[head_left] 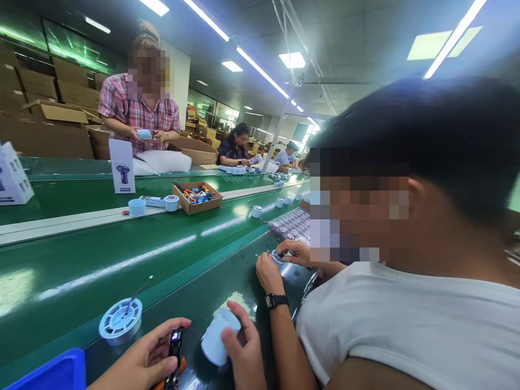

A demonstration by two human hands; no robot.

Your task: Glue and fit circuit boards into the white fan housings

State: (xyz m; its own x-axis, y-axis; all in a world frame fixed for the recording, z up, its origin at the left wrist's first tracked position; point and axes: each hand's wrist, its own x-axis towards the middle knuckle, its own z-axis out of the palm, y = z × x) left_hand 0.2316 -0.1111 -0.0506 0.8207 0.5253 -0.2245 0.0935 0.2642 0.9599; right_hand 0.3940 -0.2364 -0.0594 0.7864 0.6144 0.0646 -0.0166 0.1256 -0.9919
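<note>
In the head view, my left hand (pixel 152 357) holds a narrow black circuit board (pixel 174 352) with a small lit spot, between thumb and fingers. Something orange shows partly behind the board. My right hand (pixel 247 346) grips a light blue cylindrical part (pixel 219 336) by its side, thumb and index finger around it, tilted above the dark green table (pixel 190 303). A thin wire runs near the board toward the blue cylinder. Left of my hands, a round light blue spoked housing (pixel 121 320) lies with a thin wire rising out of it.
A blue bin (pixel 52 374) stands at the lower left. A co-worker in a white top (pixel 406 325) sits close on the right, hands on a small part. Beyond lie a cardboard tray of tools (pixel 197 198), blue cups (pixel 137 207) and a white box (pixel 122 167).
</note>
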